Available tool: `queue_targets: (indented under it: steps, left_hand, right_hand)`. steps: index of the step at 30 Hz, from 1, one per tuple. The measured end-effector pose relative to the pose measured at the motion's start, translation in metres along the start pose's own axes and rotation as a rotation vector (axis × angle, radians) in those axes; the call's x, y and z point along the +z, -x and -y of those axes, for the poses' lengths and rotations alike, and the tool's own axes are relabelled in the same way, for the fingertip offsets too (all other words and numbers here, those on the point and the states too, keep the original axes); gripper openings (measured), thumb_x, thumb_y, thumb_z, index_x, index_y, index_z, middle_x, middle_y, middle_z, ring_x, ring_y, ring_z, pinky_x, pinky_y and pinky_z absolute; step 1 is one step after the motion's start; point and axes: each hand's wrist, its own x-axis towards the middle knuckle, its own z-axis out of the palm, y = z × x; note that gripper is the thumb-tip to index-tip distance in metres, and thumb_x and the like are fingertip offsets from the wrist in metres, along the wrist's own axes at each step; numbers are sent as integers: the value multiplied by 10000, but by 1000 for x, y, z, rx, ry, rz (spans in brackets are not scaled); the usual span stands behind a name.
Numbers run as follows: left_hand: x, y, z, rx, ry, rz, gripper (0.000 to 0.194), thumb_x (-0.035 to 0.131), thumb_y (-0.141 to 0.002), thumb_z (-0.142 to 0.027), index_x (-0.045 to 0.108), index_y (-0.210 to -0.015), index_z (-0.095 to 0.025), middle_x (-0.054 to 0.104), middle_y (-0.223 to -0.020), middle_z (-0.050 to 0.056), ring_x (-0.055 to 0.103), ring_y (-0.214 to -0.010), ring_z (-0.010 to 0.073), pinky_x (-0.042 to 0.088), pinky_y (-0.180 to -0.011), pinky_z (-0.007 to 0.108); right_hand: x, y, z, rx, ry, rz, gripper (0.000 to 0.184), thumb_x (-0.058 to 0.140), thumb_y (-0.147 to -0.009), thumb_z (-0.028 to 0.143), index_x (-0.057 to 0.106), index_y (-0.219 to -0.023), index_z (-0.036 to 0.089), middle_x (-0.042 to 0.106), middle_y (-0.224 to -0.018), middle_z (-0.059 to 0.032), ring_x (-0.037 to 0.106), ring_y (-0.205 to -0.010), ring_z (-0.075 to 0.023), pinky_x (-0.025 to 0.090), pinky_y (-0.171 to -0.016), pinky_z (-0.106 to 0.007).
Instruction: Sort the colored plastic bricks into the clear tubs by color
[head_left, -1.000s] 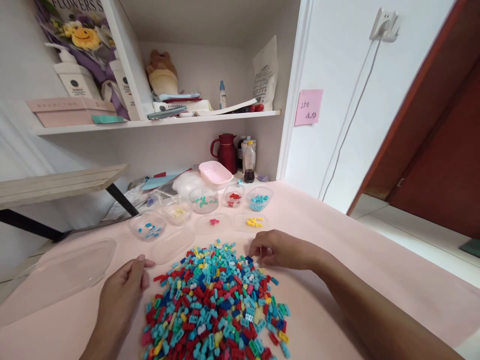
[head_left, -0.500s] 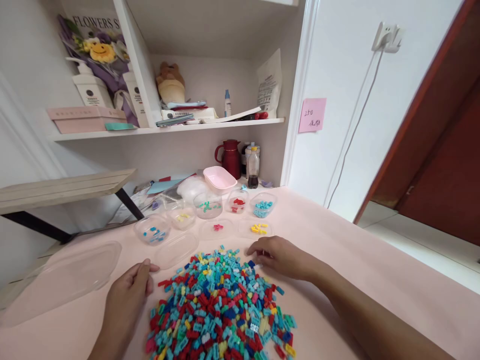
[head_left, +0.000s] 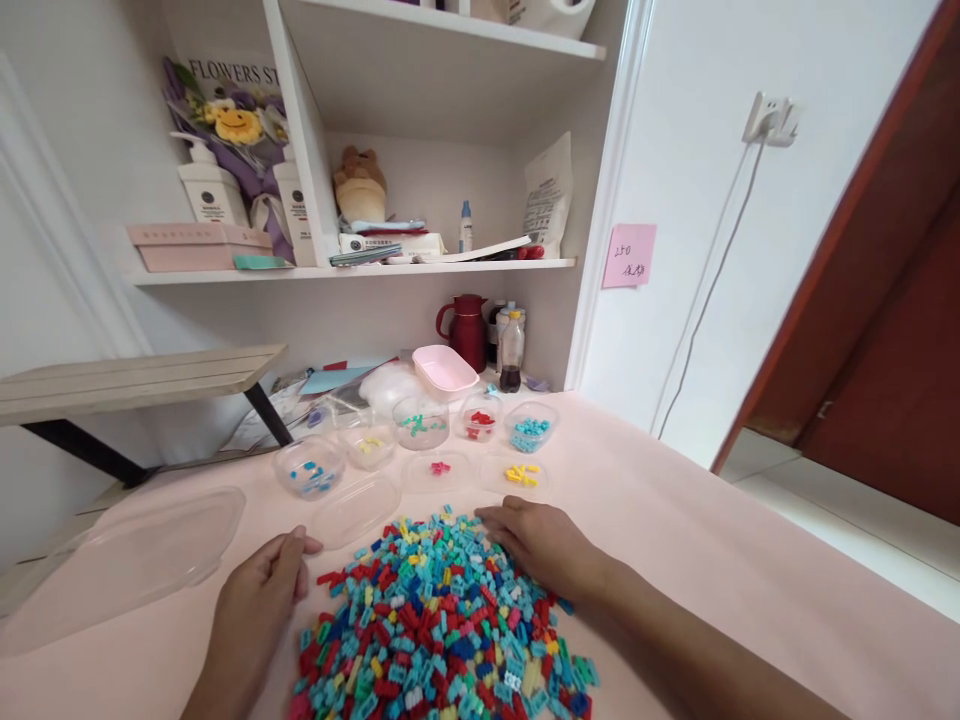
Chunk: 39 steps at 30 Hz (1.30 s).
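A big heap of small toy building bricks (head_left: 442,620), mostly turquoise and red with some blue, green and yellow, lies in front of me. My right hand (head_left: 544,540) is over the heap's far right edge, fingers stretched out and their tips on or just above the bricks; its thumb is mostly hidden. Left of the heap, my left hand (head_left: 262,585) rests near the table with fingers curled and thumb pressed against them. Whether anything is inside that grip is hidden. Beyond my right hand, a clear lid (head_left: 491,484) carries yellow bricks (head_left: 522,475).
Behind the heap stand clear tubs with blue (head_left: 281,470), pale yellow (head_left: 345,450), green (head_left: 442,435), red (head_left: 491,430) and turquoise bricks (head_left: 555,430). Another lid (head_left: 412,480) bears pink bricks. Clear lids (head_left: 352,510) lie left. A pink basin (head_left: 446,372) stands behind.
My right hand has moved left, from beside the heap onto its far right edge. My left hand keeps its place and curled pose. The view has tilted up slightly.
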Motion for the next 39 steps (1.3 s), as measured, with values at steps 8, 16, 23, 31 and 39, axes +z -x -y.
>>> queue_targets:
  steps: [8,16,23,31,39]
  left_hand:
    - [0,2,-2,5,9,-12,472,452,-777,-645,644,-764,-213,477,-472,-60,403,-473,134,319,-521,250]
    - [1,0,2,5,52,-6,486,499,-750,-653,670,-813,-202,486,-461,-62,396,-448,132,314,-490,245]
    - [1,2,-1,6,56,-6,491,491,-748,-663,661,-764,-202,474,-461,-66,378,-439,121,291,-472,242]
    - [2,4,-4,17,47,-10,497,465,-775,-646,664,-771,-190,469,-466,-58,370,-450,116,291,-470,237]
    - [2,5,-4,22,45,-15,477,471,-778,-630,654,-750,-190,480,-461,-53,369,-438,121,298,-473,241]
  right_hand:
    - [-2,4,-1,-54,-19,-15,371,390,-945,310,565,-1268,358,619,-983,-40,610,-857,-191,432,-758,-280]
    - [1,4,-3,-156,-167,-53,431,462,-882,147,628,-1206,378,548,-903,-30,579,-817,-161,454,-761,-266]
    - [-5,10,7,-336,-419,43,451,421,-876,80,697,-1101,357,509,-973,-33,549,-917,-154,465,-812,-265]
    - [-3,4,1,-204,-367,-150,403,366,-967,356,520,-1332,279,518,-1208,-101,507,-1099,-226,414,-982,-385]
    - [-12,15,16,-338,-301,155,539,325,-971,467,293,-1470,266,282,-1531,-62,184,-1411,-272,136,-1146,-500]
